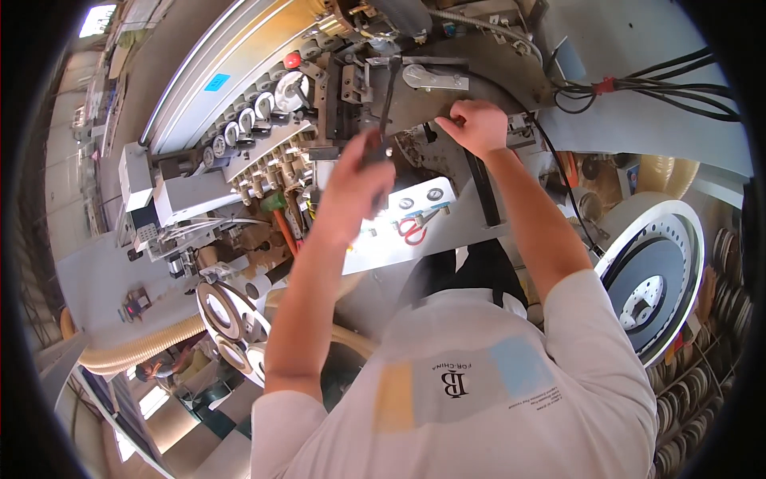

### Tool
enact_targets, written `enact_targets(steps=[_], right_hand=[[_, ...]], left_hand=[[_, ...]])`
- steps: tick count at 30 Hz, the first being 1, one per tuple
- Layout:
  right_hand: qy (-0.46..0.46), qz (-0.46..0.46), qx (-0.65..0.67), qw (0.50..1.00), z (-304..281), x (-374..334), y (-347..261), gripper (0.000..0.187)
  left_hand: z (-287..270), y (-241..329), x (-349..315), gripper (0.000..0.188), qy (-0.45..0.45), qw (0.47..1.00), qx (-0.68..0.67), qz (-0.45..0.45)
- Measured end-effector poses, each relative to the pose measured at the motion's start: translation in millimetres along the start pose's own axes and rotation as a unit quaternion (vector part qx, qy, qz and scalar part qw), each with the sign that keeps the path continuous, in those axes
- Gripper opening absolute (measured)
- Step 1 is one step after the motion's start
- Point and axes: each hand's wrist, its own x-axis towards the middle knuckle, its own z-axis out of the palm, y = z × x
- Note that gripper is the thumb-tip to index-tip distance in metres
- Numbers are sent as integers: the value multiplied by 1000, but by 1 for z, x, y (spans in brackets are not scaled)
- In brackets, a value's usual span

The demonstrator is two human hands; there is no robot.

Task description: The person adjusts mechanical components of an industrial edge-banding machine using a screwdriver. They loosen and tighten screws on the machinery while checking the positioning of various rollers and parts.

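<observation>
The grey machine [499, 76] fills your far side. On the right stands a white-rimmed wheel [648, 275]. A white shelf [375, 255] is in the middle, nearer to you. Your right hand [479, 128], beyond the shelf, has curled fingers; I cannot tell if it holds something. More left, your blurred left hand [357, 188] grips a black tool [388, 108], its shaft pointing far. Red-handled scissors [415, 241] lie on the shelf.

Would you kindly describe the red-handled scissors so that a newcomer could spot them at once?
From the person's white T-shirt, look up to the bright white panel on the machine. On that panel, to the right of the left hand and lower in the picture, are the scissors. Their red looped handles set them apart from the round grey fittings above them.
</observation>
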Motion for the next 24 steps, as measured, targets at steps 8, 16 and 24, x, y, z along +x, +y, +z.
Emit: enact_targets(steps=[8, 16, 24], right_hand=[[-159, 270, 646, 696, -104, -11, -107, 37], [-212, 284, 632, 689, -123, -28, -132, 24], [-226, 270, 604, 715, -138, -33, -146, 29]], left_hand=[[-8, -94, -113, 65, 22, 978, 181, 101], [-8, -127, -153, 59, 16, 983, 177, 37], [-15, -132, -172, 58, -2, 979, 181, 89]])
